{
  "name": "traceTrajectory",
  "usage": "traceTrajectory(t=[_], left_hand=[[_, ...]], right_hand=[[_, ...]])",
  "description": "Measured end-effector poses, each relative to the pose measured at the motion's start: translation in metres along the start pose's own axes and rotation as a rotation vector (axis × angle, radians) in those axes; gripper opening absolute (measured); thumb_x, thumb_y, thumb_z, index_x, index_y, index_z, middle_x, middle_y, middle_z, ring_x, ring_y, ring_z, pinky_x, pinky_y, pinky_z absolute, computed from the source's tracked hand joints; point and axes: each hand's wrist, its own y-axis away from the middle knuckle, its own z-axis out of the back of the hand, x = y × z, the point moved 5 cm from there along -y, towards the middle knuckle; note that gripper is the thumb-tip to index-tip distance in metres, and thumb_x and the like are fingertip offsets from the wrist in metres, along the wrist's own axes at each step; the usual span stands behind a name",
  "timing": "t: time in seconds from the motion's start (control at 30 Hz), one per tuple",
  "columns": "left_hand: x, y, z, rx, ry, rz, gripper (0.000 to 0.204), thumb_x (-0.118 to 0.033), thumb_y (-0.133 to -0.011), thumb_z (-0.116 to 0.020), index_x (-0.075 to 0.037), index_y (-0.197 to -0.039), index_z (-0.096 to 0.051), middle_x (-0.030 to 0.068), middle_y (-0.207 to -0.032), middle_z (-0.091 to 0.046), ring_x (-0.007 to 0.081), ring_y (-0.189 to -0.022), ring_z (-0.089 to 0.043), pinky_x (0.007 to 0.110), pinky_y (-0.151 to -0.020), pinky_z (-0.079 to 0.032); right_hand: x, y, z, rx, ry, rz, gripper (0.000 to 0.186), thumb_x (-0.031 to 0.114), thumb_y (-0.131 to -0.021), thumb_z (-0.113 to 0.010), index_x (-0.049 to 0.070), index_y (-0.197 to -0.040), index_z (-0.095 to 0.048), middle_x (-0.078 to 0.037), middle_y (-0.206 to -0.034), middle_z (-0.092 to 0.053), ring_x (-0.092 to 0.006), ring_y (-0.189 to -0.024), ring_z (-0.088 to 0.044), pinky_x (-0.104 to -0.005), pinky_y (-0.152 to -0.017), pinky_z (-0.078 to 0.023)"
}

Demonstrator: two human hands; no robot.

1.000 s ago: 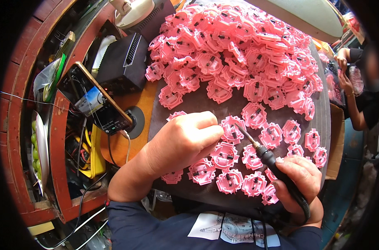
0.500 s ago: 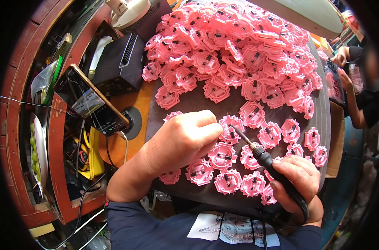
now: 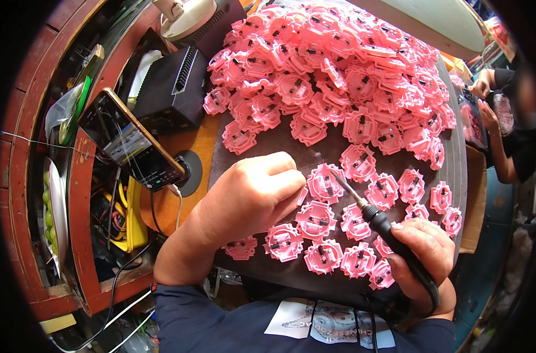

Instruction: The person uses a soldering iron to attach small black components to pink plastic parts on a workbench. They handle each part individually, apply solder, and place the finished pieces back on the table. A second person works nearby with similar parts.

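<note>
In my right hand is a soldering iron with a black handle, its metal tip pointing up and left. That tip lies over the right side of a pink plastic part with small black pieces in it; contact cannot be made out. My left hand is closed just left of the same part, thumb and fingers pinched together. Whatever sits in that pinch is hidden. Several similar pink parts lie spread around and below both hands on the dark work surface.
A large heap of pink parts covers the far side. To the left stand a phone on a round-based holder and a black box. A pale lamp-like panel overhangs the far right. Another person's hands show at right.
My left hand has drawn slightly left, uncovering more of the pink part beside it. The soldering iron's tip has shifted a little up and right. My right hand keeps its grip.
</note>
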Motion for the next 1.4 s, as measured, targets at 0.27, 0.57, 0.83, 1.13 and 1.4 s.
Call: traceTrajectory(t=[0.27,0.57,0.83,1.13,1.4], left_hand=[[0.001,0.001,-0.002,0.017,-0.005,-0.026,0.020,0.003,-0.079,-0.081,0.000,-0.096,-0.072,0.0143,-0.089,-0.071,0.0320,-0.078,-0.073,0.038,-0.069,-0.060],[0.001,0.001,-0.005,0.034,-0.005,-0.027,0.015,0.000,-0.083,-0.082,0.000,-0.094,-0.072,0.0140,-0.089,-0.071,0.0319,-0.078,-0.073,0.038,-0.069,-0.060],[0.001,0.000,-0.007,0.025,-0.007,-0.028,0.015,0.000,-0.084,-0.083,0.000,-0.093,-0.072,0.0135,-0.088,-0.071,0.0315,-0.077,-0.073,0.038,-0.068,-0.060],[0.002,0.000,-0.009,0.037,-0.009,-0.018,0.015,0.000,-0.083,-0.082,-0.001,-0.094,-0.072,0.0136,-0.090,-0.071,0.0316,-0.079,-0.072,0.039,-0.069,-0.060],[-0.004,0.003,-0.009,-0.003,0.066,-0.070,0.018,0.004,-0.081,-0.081,-0.002,-0.095,-0.071,0.0130,-0.091,-0.071,0.0317,-0.078,-0.072,0.039,-0.068,-0.058]], right_hand=[[0.000,-0.004,-0.007,0.040,-0.062,0.031,0.044,0.002,-0.080,-0.085,-0.005,-0.120,-0.069,-0.019,-0.089,-0.072,-0.0325,-0.071,-0.072,-0.0402,-0.061,-0.057],[0.001,-0.007,-0.009,0.060,-0.078,0.021,0.044,-0.001,-0.078,-0.086,-0.004,-0.119,-0.070,-0.017,-0.087,-0.072,-0.0307,-0.071,-0.072,-0.0390,-0.061,-0.057],[0.001,-0.006,-0.010,0.048,-0.068,0.017,0.044,-0.001,-0.077,-0.087,-0.004,-0.117,-0.071,-0.016,-0.085,-0.071,-0.0308,-0.071,-0.072,-0.0392,-0.061,-0.057],[0.001,-0.006,-0.009,0.049,-0.051,0.025,0.042,0.000,-0.077,-0.087,-0.005,-0.115,-0.071,-0.016,-0.084,-0.071,-0.0315,-0.071,-0.071,-0.0393,-0.060,-0.057],[0.002,0.001,0.003,-0.007,-0.014,0.070,0.038,0.006,-0.078,-0.081,-0.005,-0.113,-0.070,-0.015,-0.080,-0.070,-0.0297,-0.064,-0.070,-0.0399,-0.058,-0.057]])
